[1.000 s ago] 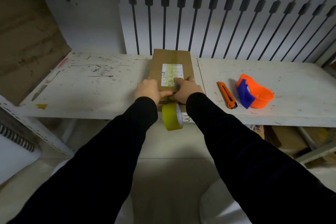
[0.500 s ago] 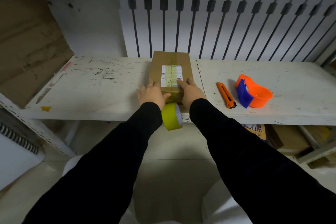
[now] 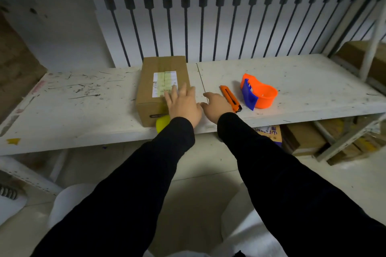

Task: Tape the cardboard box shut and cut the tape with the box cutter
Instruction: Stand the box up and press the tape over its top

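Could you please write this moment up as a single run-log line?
left hand: flat on cardboard box | right hand: open, beside box cutter | tape roll: hanging at box front | cut: not yet

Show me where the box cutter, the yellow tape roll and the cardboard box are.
box cutter (image 3: 230, 98): head view, middle of its orange body.
yellow tape roll (image 3: 161, 123): head view, the visible curved edge below the box's near end.
cardboard box (image 3: 148, 80): head view, bare top left of the label.

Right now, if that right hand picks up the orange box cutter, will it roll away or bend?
The box cutter probably won't roll: it looks flat-sided and lies flat on the table. It looks like rigid plastic, so likely stiff and light. The right hand, open beside it, could probably lift it easily.
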A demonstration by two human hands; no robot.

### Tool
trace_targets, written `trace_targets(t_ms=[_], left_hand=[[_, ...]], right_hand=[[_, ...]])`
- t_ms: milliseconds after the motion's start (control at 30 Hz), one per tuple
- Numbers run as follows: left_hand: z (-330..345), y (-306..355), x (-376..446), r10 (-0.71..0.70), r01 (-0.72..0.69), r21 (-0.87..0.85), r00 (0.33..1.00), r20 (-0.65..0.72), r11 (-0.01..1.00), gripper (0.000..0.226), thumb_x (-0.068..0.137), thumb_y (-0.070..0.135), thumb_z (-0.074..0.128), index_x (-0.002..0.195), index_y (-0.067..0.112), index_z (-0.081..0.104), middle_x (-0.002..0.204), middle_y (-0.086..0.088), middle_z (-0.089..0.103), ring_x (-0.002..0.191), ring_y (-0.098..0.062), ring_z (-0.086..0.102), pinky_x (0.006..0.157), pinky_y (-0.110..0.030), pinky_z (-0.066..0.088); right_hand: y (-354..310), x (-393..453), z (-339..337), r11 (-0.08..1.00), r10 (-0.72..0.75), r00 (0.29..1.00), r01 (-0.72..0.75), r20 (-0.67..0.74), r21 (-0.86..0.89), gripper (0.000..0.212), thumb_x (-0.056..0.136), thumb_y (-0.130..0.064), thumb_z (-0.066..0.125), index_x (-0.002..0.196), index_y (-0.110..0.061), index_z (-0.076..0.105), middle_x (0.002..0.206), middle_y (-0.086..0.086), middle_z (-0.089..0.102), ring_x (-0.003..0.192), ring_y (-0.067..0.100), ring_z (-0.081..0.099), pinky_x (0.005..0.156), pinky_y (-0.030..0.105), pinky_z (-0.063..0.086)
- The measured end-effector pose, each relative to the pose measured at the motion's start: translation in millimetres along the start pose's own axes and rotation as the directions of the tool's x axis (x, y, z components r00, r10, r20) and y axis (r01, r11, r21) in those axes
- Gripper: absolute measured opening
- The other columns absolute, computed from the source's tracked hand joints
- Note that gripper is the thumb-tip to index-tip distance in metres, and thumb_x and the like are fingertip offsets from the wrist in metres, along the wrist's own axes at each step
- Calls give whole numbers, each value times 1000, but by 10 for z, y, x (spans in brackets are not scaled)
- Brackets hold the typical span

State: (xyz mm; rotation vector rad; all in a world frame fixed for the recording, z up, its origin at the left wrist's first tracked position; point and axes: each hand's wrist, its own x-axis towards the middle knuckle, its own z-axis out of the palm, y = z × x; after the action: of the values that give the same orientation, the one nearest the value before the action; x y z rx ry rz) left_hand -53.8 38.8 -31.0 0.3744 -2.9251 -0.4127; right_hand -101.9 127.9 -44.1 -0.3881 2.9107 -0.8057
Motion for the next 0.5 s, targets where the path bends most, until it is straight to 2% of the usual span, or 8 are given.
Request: trace_targets(t_ms=[100, 300, 367, 433, 500], left_hand=[[120, 185, 7, 107, -105, -44, 993, 47, 993, 47, 95, 19, 40, 141, 20, 38, 155, -5, 27, 144, -27, 19, 120, -46, 6], [373, 373, 80, 206, -212, 52, 972, 111, 976, 45, 94, 16, 35, 138, 20, 42, 153, -5, 31, 146, -26, 15, 118, -49, -4], [432, 431, 126, 238, -237, -29, 948, 214, 971, 46, 91, 10, 39, 136, 16, 44, 147, -9, 40, 140, -29, 29, 118, -45, 13], [525, 457, 174, 233, -191, -156, 914, 333, 969, 44, 89, 6, 40, 132, 13, 46, 135, -12, 51, 125, -30, 47, 107, -42, 37], [619, 448, 223, 202, -145, -172, 902, 382, 974, 43, 89, 7, 40, 132, 13, 45, 131, -11, 54, 116, -29, 54, 99, -43, 46]], right_hand=[[167, 5, -15, 998, 53, 998, -53, -15, 25, 43, 94, -22, 45, 136, -12, 44, 139, 11, 52, 125, 26, 51, 105, 39, 42], [487, 154, 2, 986, 166, 985, -165, -41, 28, 42, 94, -15, 46, 136, -14, 45, 138, 10, 53, 124, 26, 51, 103, 38, 41], [575, 249, 22, 981, 194, 980, -193, -52, 21, 44, 92, -11, 45, 136, -14, 44, 138, 12, 51, 124, 29, 51, 103, 40, 42], [662, 344, 81, 979, 205, 977, -205, -54, 10, 43, 90, -8, 43, 133, -14, 45, 135, 15, 51, 120, 32, 53, 102, 43, 44], [745, 428, 161, 976, 215, 975, -216, -60, -13, 40, 90, -11, 44, 130, -13, 47, 135, 17, 49, 119, 33, 52, 102, 44, 44]])
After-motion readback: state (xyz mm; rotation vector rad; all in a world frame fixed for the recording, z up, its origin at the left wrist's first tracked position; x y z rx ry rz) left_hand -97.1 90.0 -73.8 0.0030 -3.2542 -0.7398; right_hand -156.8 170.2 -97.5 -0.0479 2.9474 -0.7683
